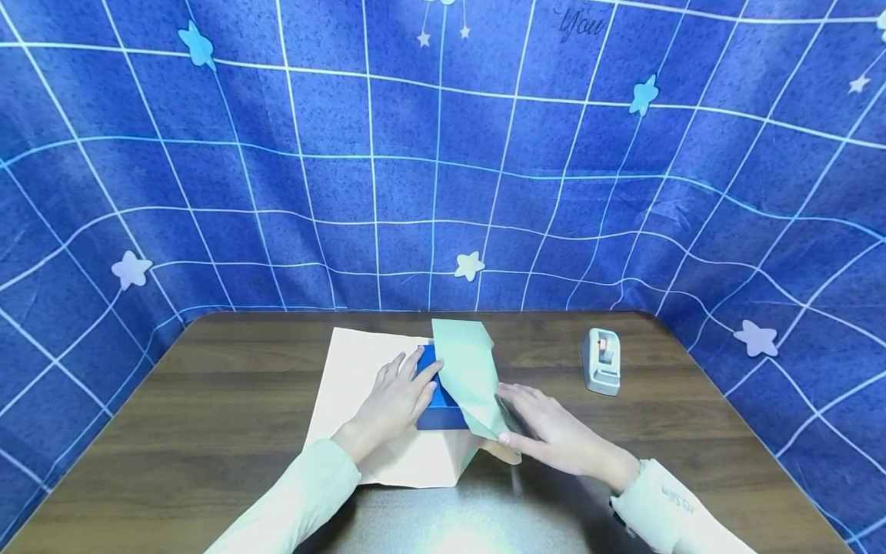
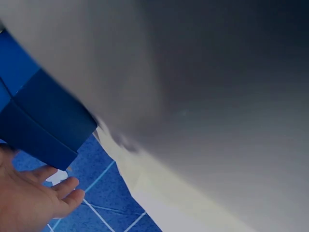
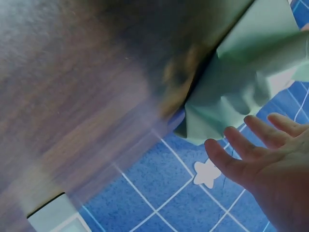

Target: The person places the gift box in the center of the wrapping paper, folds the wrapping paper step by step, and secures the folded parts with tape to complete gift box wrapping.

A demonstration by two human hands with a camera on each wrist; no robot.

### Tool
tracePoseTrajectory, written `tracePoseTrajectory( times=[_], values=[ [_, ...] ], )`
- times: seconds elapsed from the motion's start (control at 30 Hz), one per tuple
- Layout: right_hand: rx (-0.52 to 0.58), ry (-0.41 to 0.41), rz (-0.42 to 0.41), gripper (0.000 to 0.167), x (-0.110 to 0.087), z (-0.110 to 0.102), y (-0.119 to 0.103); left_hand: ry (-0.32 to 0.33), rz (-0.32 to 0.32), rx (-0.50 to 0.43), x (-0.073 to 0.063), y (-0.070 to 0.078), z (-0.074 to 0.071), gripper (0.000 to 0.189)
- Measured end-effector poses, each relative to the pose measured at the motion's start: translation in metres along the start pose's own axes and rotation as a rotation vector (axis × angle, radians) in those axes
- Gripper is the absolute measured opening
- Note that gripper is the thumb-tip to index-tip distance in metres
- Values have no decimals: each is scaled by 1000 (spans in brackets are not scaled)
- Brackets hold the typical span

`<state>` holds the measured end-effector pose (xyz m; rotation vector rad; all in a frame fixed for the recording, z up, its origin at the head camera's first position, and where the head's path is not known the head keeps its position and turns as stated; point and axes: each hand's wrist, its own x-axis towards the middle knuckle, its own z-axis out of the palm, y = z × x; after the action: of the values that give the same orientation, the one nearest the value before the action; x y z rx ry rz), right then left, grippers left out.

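Note:
A blue box (image 1: 441,417) lies on a sheet of wrapping paper (image 1: 360,385), white on its upper face. The paper's pale green side (image 1: 467,369) shows where its right part is folded up over the box, hiding the box's right portion. My left hand (image 1: 393,396) rests with spread fingers on the box's left top, its fingertips near the green fold. At the right edge of that fold, my right hand (image 1: 554,435) touches the paper with extended fingers, its thumb by the lower corner. In the left wrist view, the box (image 2: 48,116) shows its corner above my fingers (image 2: 65,186).
A light grey tape dispenser (image 1: 602,362) stands at the back right of the dark wooden table (image 1: 228,400). Behind the table hangs a blue curtain (image 1: 408,185) with white grid lines and stars.

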<state>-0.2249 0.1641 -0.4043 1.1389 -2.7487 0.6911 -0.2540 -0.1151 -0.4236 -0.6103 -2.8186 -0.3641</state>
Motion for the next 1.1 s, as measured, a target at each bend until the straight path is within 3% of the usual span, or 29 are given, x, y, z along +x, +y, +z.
tracePoseTrajectory(
  times=[0.2, 0.5, 0.8, 1.1],
  values=[
    [-81, 34, 2, 80, -9, 8, -6, -11, -19, -33, 0, 1, -1, 44],
    [-192, 184, 19, 75, -12, 23, -11, -13, -20, -26, 0, 2, -3, 43],
    [-239, 169, 129, 82, -15, 30, -18, -11, -17, -13, 0, 2, -1, 43],
    [-243, 158, 176, 90, -18, 31, -25, -12, -7, -10, 1, 2, -3, 43]
  ],
)
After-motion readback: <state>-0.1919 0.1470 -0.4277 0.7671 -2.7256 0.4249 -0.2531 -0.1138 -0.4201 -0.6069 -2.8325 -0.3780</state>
